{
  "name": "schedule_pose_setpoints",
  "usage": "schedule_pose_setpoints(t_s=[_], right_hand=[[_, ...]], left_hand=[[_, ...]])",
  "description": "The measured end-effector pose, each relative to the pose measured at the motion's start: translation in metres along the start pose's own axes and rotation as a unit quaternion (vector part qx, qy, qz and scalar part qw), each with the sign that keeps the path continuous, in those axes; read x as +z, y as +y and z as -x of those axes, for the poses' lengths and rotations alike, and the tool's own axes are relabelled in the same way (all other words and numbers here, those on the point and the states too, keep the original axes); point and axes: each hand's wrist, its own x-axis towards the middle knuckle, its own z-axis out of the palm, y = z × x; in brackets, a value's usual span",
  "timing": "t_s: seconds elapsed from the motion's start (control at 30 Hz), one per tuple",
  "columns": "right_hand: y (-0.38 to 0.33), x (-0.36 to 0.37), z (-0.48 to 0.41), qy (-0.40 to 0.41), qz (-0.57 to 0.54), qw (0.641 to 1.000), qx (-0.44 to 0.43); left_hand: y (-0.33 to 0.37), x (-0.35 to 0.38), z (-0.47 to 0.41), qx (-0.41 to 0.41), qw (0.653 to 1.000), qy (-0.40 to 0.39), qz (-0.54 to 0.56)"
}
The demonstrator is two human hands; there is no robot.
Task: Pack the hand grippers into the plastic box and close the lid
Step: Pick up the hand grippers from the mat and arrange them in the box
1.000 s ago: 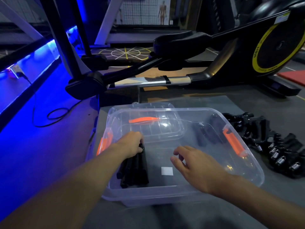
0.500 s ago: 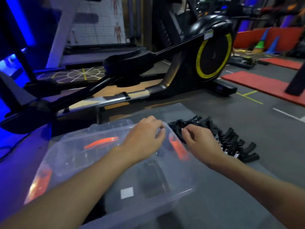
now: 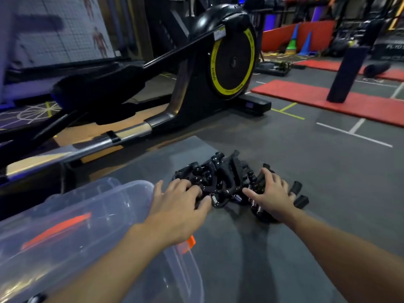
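A pile of black hand grippers [image 3: 227, 176] with silver springs lies on the grey mat, right of the clear plastic box [image 3: 91, 217]. The box has orange latches and its lid [image 3: 105, 189] stands behind it. My left hand [image 3: 181, 200] rests fingers-down on the left side of the pile. My right hand [image 3: 271, 193] lies spread over the pile's right side. Both hands touch grippers; none is lifted. My left forearm crosses the box's right end.
A black elliptical trainer [image 3: 218, 68] with a yellow-ringed flywheel stands just behind the mat; its rail [image 3: 122, 136] runs along the far edge. Red floor mats [image 3: 328, 101] and a dark post [image 3: 347, 75] lie to the right.
Both hands have left the box and moved right onto the pile of grippers. The view has swung right, so the box now sits at lower left.
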Motion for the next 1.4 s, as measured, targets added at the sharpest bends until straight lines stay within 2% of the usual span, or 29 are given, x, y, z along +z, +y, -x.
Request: schedule_pose_setpoints(t_s=[0.17,0.37,0.53,0.7,0.97,1.4], right_hand=[[0.005,0.013,-0.024,-0.005,0.072,0.997,0.023],[0.007,0.035,-0.025,-0.006,0.146,0.989,-0.006],[0.009,0.027,-0.027,-0.043,0.175,0.983,-0.033],[0.007,0.021,-0.02,-0.085,0.161,0.982,-0.042],[0.012,0.03,0.005,-0.066,0.15,0.982,-0.096],[0.02,0.032,0.073,-0.109,0.148,0.96,-0.211]], left_hand=[[0.002,0.0,0.004,-0.002,1.0,-0.015,-0.017],[0.003,-0.003,0.006,-0.004,0.999,-0.027,-0.026],[0.004,-0.004,0.008,0.001,0.999,-0.03,-0.03],[0.005,-0.005,0.009,0.001,0.999,-0.031,-0.026],[0.006,-0.004,0.008,-0.002,0.999,-0.029,-0.032],[0.004,-0.002,0.006,0.003,0.999,-0.006,-0.033]])
